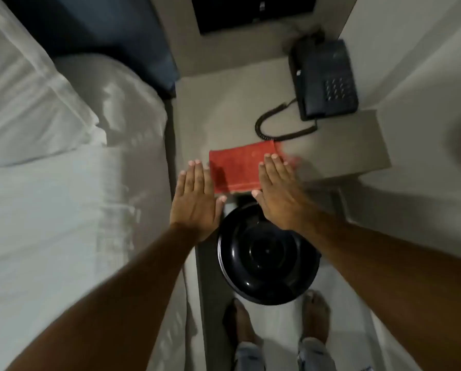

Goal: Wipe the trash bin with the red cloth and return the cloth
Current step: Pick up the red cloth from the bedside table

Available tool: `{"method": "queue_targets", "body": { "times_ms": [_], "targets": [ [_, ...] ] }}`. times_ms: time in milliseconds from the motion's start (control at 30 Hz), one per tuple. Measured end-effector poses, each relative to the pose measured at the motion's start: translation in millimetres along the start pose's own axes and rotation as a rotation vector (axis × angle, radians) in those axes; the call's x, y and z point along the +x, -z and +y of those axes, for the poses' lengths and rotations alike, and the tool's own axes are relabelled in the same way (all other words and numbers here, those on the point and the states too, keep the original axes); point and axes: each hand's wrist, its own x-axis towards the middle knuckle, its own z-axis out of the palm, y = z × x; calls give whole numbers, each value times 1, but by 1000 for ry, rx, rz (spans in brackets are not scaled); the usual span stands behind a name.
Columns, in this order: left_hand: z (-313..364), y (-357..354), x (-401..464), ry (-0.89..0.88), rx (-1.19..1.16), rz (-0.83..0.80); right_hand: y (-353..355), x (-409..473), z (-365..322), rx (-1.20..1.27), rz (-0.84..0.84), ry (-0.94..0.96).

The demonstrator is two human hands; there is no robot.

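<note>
Fingers [273, 163] flat, splayed, both hands (L [195, 202], R [278, 194]); 1 red cloth [237, 170], 1 bin [266, 261].

Brightness: dim indoor light, muted colours, deep blacks at the top.
Glare: small bright specular spots sat on the glossy black trash bin [268, 253]; soft sheen lay on the pillow [108, 89].
Shadows: the left hand [197, 199] cast a dark patch on the red cloth [237, 170].
Blur: motion smear softened the telephone [325, 79], the cloth's right end and both forearms.
Distortion: wide-angle lens bent the bed [50, 210] and walls outward at the edges.
</note>
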Motion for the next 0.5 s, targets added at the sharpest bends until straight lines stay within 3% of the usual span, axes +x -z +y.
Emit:
{"method": "queue_targets", "body": {
  "times_ms": [100, 233, 333, 400, 500],
  "targets": [
    [3, -24, 19, 66, -62, -43, -31, 15, 5, 16, -14, 20],
    [6, -35, 42, 136, -426, -37, -51, 18, 3, 60, -79, 27],
    [11, -29, 72, 464, -792, 4, -50, 21, 4, 66, -99, 31],
    [17, -22, 91, 720, -1108, -76, -46, 22, 6, 78, -135, 33],
    [23, -11, 98, 760, -1289, -137, -39, 28, 10, 120, -149, 30]
  ]
}}
